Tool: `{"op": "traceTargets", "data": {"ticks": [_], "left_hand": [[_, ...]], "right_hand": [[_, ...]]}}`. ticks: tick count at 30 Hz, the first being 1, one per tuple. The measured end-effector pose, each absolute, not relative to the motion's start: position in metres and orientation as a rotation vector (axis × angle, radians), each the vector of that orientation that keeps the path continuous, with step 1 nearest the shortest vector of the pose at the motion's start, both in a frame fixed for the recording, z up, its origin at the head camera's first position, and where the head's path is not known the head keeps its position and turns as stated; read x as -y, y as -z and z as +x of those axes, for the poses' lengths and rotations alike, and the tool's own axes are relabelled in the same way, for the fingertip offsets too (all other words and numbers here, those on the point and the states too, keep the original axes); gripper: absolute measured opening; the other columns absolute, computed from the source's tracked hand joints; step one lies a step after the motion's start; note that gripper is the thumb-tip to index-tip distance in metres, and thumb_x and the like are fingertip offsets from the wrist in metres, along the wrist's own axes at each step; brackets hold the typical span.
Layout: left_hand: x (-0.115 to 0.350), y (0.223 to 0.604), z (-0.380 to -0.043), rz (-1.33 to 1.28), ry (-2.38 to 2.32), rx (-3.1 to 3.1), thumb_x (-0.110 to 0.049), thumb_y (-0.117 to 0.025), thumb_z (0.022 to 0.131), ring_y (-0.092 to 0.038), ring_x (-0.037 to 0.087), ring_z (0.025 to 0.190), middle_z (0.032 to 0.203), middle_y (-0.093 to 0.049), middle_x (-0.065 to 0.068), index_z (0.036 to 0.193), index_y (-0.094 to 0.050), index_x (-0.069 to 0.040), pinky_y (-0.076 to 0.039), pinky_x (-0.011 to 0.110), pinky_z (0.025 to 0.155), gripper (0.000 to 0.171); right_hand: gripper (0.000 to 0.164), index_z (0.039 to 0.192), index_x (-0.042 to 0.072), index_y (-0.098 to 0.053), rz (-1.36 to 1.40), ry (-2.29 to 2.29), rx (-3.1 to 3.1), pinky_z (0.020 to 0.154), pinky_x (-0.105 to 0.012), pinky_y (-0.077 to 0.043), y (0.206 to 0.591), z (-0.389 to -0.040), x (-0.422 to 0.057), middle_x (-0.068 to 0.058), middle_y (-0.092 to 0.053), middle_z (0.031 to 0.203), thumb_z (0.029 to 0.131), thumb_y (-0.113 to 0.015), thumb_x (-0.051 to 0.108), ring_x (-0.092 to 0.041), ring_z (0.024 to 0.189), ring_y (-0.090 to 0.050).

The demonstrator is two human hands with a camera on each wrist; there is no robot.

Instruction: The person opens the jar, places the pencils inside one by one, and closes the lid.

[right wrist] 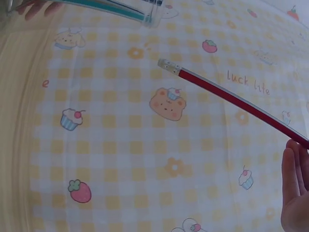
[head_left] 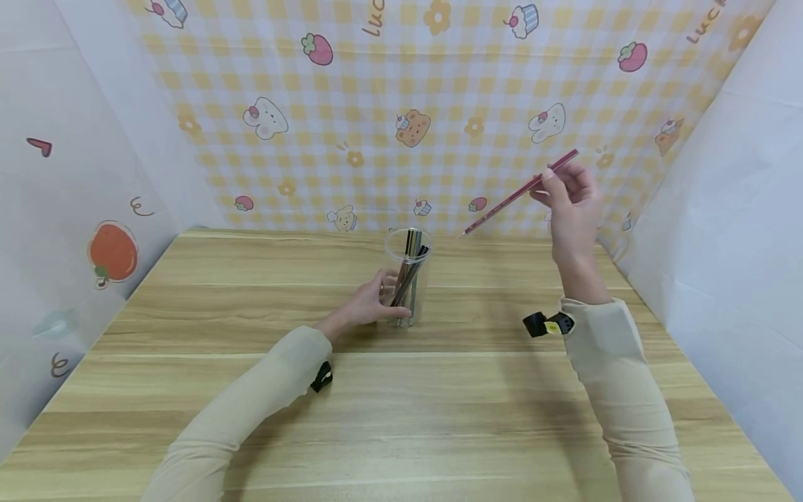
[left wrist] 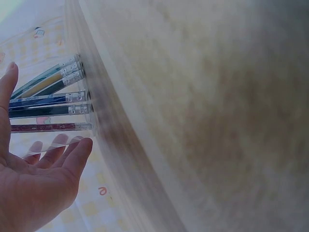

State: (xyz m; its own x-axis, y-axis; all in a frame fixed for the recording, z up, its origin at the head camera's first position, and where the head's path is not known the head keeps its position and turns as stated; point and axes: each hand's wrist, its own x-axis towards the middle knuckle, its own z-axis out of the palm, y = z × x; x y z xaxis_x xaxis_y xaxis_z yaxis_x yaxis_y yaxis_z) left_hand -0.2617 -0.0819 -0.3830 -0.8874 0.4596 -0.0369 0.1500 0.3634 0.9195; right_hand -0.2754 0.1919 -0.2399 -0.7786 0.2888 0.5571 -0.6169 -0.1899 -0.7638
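Observation:
Around the lower part of a clear plastic cup, my left hand curls with its thumb in front. Several pencils lean inside the cup, mostly dark, and their eraser ends point down in the left wrist view, where a red one also shows. Higher up on the right, my right hand pinches a red pencil near its upper end. This pencil slants down to the left in the air, and its metal-banded eraser end is the lower one, apart from the cup.
The cup stands on a wood-grain table, toward its back edge. Behind it rises a yellow checked backdrop with cartoon prints. White panels close off the sides. Small black wrist cameras sit at both cuffs.

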Motion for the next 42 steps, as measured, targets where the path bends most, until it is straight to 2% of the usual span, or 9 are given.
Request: {"op": "traceTargets", "data": {"ticks": [2,10,20,25,30,35,39,42], "left_hand": [[0.082,0.385,-0.263,0.555,-1.531,-2.347,-0.015,-0.073,0.073,-0.034,0.038,0.118,0.13,-0.036,0.025,0.128,-0.029,-0.004,-0.028,0.048,0.097,0.072],[0.083,0.411,-0.279,0.541,-1.548,-2.37,-0.025,-0.076,0.069,-0.035,0.033,0.119,0.131,-0.038,0.018,0.129,-0.03,-0.013,-0.028,0.046,0.098,0.076],[0.082,0.412,-0.278,0.508,-1.535,-2.403,-0.027,-0.077,0.067,-0.038,0.03,0.117,0.129,-0.04,0.015,0.125,-0.033,-0.017,-0.029,0.045,0.097,0.073],[0.082,0.412,-0.278,0.504,-1.52,-2.413,-0.028,-0.076,0.067,-0.038,0.029,0.117,0.129,-0.041,0.015,0.125,-0.033,-0.018,-0.029,0.043,0.097,0.073],[0.082,0.412,-0.279,0.524,-1.525,-2.402,-0.027,-0.076,0.068,-0.037,0.03,0.118,0.13,-0.04,0.017,0.126,-0.032,-0.016,-0.028,0.044,0.097,0.074],[0.083,0.402,-0.273,0.535,-1.527,-2.368,-0.023,-0.075,0.07,-0.034,0.034,0.119,0.131,-0.037,0.021,0.129,-0.029,-0.011,-0.027,0.046,0.098,0.076],[0.082,0.384,-0.263,0.515,-1.514,-2.346,-0.017,-0.073,0.073,-0.032,0.035,0.121,0.132,-0.034,0.023,0.131,-0.026,-0.005,-0.025,0.045,0.099,0.076],[0.081,0.379,-0.259,0.513,-1.51,-2.347,-0.016,-0.072,0.074,-0.031,0.035,0.121,0.133,-0.034,0.022,0.131,-0.026,-0.003,-0.024,0.045,0.099,0.075]], "right_hand": [[0.008,0.087,-0.001,-0.056,0.397,-2.035,1.44,0.066,-0.027,-0.051,0.238,-0.274,-0.191,-0.012,-0.057,0.078,0.08,-0.059,-0.001,-0.022,0.07,-0.059],[0.011,0.09,-0.004,-0.056,0.452,-2.077,1.383,0.065,-0.028,-0.052,0.228,-0.266,-0.181,-0.014,-0.058,0.077,0.08,-0.06,-0.003,-0.025,0.071,-0.059],[0.014,0.094,-0.004,-0.054,0.513,-2.077,1.475,0.069,-0.03,-0.051,0.237,-0.26,-0.155,-0.012,-0.057,0.081,0.081,-0.059,-0.004,-0.022,0.072,-0.059],[0.013,0.093,0.0,-0.052,0.588,-2.034,1.575,0.071,-0.031,-0.051,0.243,-0.259,-0.141,-0.012,-0.057,0.083,0.082,-0.056,-0.005,-0.02,0.073,-0.059],[0.014,0.093,0.003,-0.052,0.661,-1.999,1.674,0.07,-0.03,-0.051,0.248,-0.259,-0.13,-0.01,-0.057,0.084,0.083,-0.055,-0.005,-0.018,0.072,-0.059],[0.01,0.091,0.001,-0.051,0.638,-1.983,1.829,0.072,-0.031,-0.05,0.254,-0.261,-0.121,-0.011,-0.058,0.084,0.083,-0.055,-0.003,-0.02,0.074,-0.059],[0.004,0.086,0.002,-0.052,0.604,-1.951,1.96,0.071,-0.031,-0.051,0.261,-0.264,-0.118,-0.011,-0.06,0.081,0.086,-0.055,0.004,-0.02,0.073,-0.06],[0.008,0.084,0.001,-0.053,0.602,-1.926,2.012,0.069,-0.031,-0.051,0.267,-0.266,-0.116,-0.01,-0.062,0.079,0.086,-0.056,0.008,-0.02,0.07,-0.06]]}}
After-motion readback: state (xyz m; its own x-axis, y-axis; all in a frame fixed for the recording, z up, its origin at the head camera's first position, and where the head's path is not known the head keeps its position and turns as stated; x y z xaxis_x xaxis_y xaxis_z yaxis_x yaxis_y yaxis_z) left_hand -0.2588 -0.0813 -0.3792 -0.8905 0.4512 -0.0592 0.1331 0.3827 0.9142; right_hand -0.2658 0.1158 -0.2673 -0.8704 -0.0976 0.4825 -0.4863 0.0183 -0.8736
